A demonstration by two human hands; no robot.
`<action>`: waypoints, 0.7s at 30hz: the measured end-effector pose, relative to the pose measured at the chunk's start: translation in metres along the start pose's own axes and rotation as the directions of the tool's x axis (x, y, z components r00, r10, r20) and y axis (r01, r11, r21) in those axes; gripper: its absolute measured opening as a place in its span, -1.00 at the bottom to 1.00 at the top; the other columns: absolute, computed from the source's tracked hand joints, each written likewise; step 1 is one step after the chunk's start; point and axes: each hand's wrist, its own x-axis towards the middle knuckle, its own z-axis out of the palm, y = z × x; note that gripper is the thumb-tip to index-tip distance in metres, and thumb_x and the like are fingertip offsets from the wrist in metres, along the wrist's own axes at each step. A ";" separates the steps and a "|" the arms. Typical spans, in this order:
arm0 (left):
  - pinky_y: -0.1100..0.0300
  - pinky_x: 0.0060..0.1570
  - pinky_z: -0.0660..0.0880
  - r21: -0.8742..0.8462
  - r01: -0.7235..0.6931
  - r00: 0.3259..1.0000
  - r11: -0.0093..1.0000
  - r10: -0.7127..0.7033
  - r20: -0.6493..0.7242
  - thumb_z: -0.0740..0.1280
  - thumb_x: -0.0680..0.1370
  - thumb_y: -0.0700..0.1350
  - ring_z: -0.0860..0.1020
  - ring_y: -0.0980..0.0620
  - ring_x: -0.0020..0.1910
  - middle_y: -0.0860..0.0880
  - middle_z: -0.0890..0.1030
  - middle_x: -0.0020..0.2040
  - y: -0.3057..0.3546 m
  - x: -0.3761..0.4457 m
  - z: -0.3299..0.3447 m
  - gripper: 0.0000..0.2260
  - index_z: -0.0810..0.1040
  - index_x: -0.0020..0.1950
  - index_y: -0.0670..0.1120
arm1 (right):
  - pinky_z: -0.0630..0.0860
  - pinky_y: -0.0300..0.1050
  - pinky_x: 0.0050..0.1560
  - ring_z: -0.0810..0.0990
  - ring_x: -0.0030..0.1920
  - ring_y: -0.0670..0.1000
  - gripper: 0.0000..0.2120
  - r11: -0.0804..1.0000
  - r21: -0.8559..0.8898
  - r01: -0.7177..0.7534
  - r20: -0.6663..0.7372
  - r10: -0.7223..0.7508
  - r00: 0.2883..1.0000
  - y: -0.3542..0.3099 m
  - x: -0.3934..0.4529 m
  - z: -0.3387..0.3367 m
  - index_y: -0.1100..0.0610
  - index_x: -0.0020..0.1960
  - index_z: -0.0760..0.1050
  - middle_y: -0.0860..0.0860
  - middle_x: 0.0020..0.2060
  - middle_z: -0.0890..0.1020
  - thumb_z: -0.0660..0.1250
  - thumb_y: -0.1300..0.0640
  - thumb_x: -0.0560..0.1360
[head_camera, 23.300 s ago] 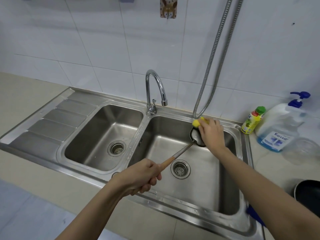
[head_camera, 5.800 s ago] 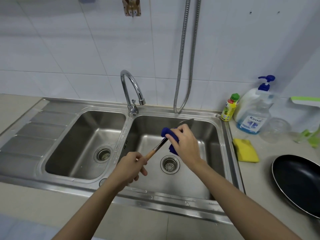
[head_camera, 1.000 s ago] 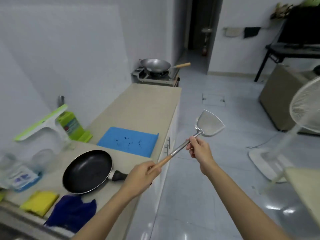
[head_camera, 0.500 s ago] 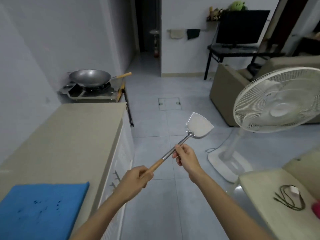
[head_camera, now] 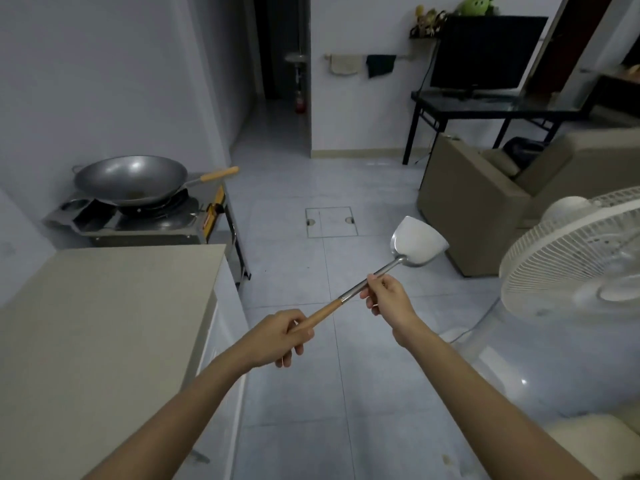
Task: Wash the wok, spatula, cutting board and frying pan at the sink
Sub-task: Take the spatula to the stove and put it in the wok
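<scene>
Sink and cutting board have left view — both hands, left hand (head_camera: 280,341) and right hand (head_camera: 388,299), grip the spatula (head_camera: 367,282), apparently heading toward the wok (head_camera: 130,180).

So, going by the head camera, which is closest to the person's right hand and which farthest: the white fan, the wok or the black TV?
From the right hand:
1. White fan, just to its right.
2. Wok, on the stove, far left.
3. Black TV, on the table at the back of the room.
</scene>
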 end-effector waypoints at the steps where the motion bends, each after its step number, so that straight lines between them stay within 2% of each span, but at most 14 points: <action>1: 0.24 -0.42 0.46 0.012 -0.005 1.000 1.000 0.005 0.011 0.27 0.60 -0.02 0.54 0.05 -0.41 -0.08 0.64 -0.21 0.003 0.019 -0.011 -0.86 0.51 0.00 -0.09 | 0.38 -0.22 -0.34 0.44 -0.36 -0.07 -0.77 1.000 -0.005 0.007 -0.004 -0.007 1.000 -0.006 0.018 0.000 0.20 -0.04 0.44 0.03 -0.28 0.59 0.13 0.07 0.63; 7: 0.25 -0.42 0.46 0.040 -0.038 0.999 0.998 0.037 0.027 0.26 0.61 -0.02 0.54 0.07 -0.42 -0.04 0.63 -0.24 0.018 0.118 -0.059 -0.88 0.50 -0.06 -0.04 | 0.37 -0.21 -0.34 0.43 -0.36 -0.07 -0.77 1.000 0.015 0.011 -0.038 -0.011 0.999 -0.031 0.122 0.002 0.21 -0.04 0.44 0.04 -0.28 0.58 0.12 0.09 0.64; 11: 0.26 -0.47 0.41 0.080 -0.070 0.997 0.994 0.073 -0.031 0.27 0.60 -0.02 0.46 0.15 -0.51 -0.03 0.61 -0.29 0.026 0.187 -0.085 -0.86 0.50 -0.13 -0.02 | 0.35 -0.22 -0.35 0.41 -0.37 -0.07 -0.78 0.999 0.047 -0.027 -0.044 0.029 0.999 -0.039 0.202 0.014 0.20 -0.07 0.43 0.03 -0.32 0.53 0.11 0.09 0.64; 16: 0.24 -0.46 0.39 0.052 -0.058 0.989 0.997 0.065 -0.133 0.28 0.60 -0.03 0.41 0.20 -0.53 -0.04 0.59 -0.30 0.027 0.278 -0.136 -0.83 0.54 -0.09 -0.10 | 0.34 -0.23 -0.35 0.41 -0.38 -0.08 -0.77 0.999 0.045 0.013 0.037 -0.015 0.999 -0.068 0.315 0.035 0.20 -0.09 0.44 0.02 -0.33 0.53 0.11 0.10 0.64; 21: 0.21 -0.44 0.40 -0.020 -0.008 0.970 1.000 0.003 -0.244 0.30 0.59 -0.02 0.44 0.12 -0.43 0.02 0.57 -0.35 0.024 0.351 -0.190 -0.85 0.54 -0.16 -0.01 | 0.32 -0.25 -0.39 0.39 -0.41 -0.08 -0.77 0.999 0.013 0.035 0.180 -0.037 0.983 -0.106 0.425 0.061 0.19 -0.10 0.44 0.03 -0.32 0.56 0.14 0.09 0.63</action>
